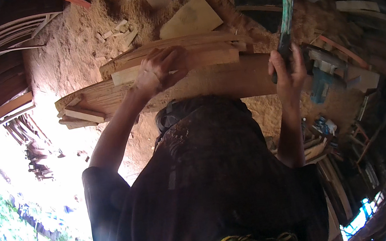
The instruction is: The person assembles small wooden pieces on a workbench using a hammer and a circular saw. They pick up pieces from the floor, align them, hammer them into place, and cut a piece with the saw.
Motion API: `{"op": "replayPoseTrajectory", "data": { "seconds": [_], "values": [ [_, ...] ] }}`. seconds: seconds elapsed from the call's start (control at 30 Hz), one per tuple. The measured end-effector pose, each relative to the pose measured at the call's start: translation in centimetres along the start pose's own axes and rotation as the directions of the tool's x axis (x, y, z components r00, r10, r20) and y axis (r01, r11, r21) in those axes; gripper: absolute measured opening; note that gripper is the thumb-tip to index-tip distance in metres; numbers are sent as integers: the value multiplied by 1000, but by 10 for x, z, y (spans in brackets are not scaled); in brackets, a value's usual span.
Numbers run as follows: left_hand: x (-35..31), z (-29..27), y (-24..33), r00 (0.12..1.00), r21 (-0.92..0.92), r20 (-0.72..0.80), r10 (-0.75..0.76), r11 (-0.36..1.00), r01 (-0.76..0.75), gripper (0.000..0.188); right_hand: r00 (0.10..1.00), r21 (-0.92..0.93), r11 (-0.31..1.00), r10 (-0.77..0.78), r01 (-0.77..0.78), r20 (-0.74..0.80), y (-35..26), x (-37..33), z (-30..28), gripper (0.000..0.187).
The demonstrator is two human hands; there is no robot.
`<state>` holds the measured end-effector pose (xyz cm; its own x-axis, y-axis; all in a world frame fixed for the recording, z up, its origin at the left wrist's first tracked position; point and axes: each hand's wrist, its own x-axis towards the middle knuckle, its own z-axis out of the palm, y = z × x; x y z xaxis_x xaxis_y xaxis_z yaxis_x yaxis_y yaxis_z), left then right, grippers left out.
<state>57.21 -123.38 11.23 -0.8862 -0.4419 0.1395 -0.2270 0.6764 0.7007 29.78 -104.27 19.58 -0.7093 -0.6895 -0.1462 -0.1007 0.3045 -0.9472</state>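
Note:
My right hand (288, 68) grips a hammer (287, 10) by its dark handle. The hammer's shaft is worn green, and its head is raised at the upper right. My left hand (159, 70) is laid over a pale wooden strip (216, 58), its fingers bent toward the far side and its thumb toward the near side. Its fingertips are partly blurred, so anything small between them cannot be made out. Against the strip's far side lies a rough curved plank (193, 41). Both rest on a long thick timber (241, 78) crossing in front of my body.
Small wood blocks (83, 113) sit at the timber's left end. A teal power tool (320, 78) is just right of my right hand. Beyond the timber, a flat board (191, 18) and offcuts (119, 33) lie on sawdust-covered ground. Curved wooden pieces (14, 36) are stacked at the far left.

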Motion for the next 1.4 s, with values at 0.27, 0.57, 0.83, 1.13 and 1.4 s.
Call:
{"op": "replayPoseTrajectory", "data": {
  "seconds": [0.27,0.57,0.83,1.13,1.4],
  "values": [
    [-1,-6,-5,997,-148,57,-56,987,64,51,988,-230,961,150,-154,-34,21,-21,-28,41],
    [-1,-5,-6,999,-113,35,3,994,1,52,933,-471,870,36,147,357,-30,4,-11,38],
    [2,-8,-5,998,-108,63,5,994,2,51,658,-553,697,155,455,737,-38,80,30,37],
    [-1,-2,-6,999,-81,35,-26,996,29,49,664,-615,706,275,351,695,-38,73,35,41],
    [28,-14,-4,913,-324,254,-320,861,392,37,873,-465,885,207,27,442,-2,21,6,46]
  ]
}}
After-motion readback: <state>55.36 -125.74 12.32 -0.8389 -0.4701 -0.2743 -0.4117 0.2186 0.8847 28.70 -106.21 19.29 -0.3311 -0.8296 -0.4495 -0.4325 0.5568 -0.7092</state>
